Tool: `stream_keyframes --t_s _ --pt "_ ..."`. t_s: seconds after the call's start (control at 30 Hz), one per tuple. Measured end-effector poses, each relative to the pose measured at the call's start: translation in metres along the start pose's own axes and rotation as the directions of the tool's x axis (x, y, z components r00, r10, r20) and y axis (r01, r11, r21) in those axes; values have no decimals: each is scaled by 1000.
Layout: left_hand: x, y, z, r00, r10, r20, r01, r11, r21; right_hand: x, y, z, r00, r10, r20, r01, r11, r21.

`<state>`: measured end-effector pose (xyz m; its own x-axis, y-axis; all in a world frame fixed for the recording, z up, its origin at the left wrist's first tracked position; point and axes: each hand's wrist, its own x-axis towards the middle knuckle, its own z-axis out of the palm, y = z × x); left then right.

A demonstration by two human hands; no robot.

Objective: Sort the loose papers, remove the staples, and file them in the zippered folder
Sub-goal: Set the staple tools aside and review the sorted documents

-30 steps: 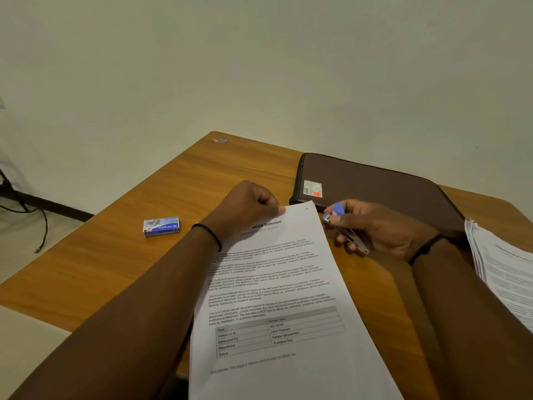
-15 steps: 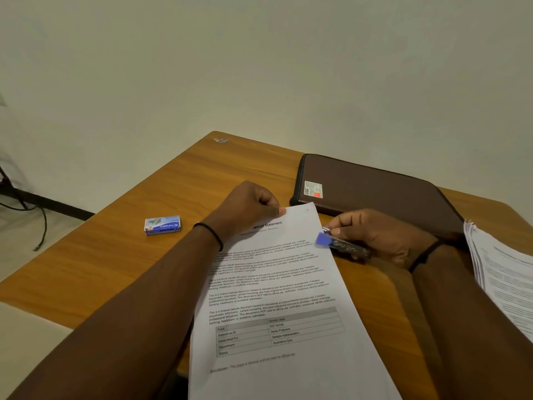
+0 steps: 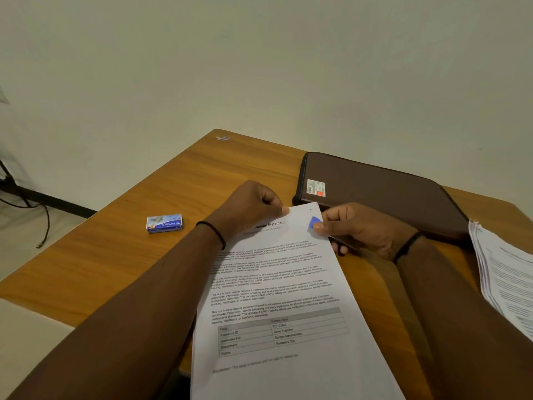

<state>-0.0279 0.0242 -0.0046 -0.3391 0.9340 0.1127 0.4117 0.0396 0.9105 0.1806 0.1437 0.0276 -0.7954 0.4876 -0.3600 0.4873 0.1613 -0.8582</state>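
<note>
A: Left to right. Small blue box sits on the surface, well clear of us on the left. Not in play.

B: Then our left hand?

A: Fingers curled, thumb and forefinger pinching the top edge of the stapled document, near its top-left corner. It pins the sheet down to the surface.

B: Axis of the document?

A: Long axis runs from us away toward the zippered folder, tilted a little to the right. Top edge just touches or overlaps the folder's near-left corner; we can't tell which.

B: The staple?

A: Small dark mark at the top-right corner, between the two hands. We read it as the staple, but it's too small to be sure.

B: Right hand?

A: Closed around the staple remover; only its blue tip shows past the fingertips, lying on the page just below and beside that mark. Right hand is clearly the nearer one to it.

B: So the move turns on that short gap.

A: Our judgement: tip needs to go up and slightly away, toward the corner, while the left hand holds against the pull. Risk is tearing the corner.

B: Far right?

A: Loose paper stack at the surface edge, beside our right forearm. Untouched. Folder looks closed.
</note>
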Motion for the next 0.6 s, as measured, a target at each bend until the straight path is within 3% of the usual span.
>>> stream_keyframes --t_s 0.4,0.6 --pt "0 3 2 1000 8 1 -8 998 57 7 -3 -9 994 92 56 -99 988 119" --pt "0 4 2 1000 11 3 -11 997 81 8 0 -8 998 62 -9 -60 988 140"
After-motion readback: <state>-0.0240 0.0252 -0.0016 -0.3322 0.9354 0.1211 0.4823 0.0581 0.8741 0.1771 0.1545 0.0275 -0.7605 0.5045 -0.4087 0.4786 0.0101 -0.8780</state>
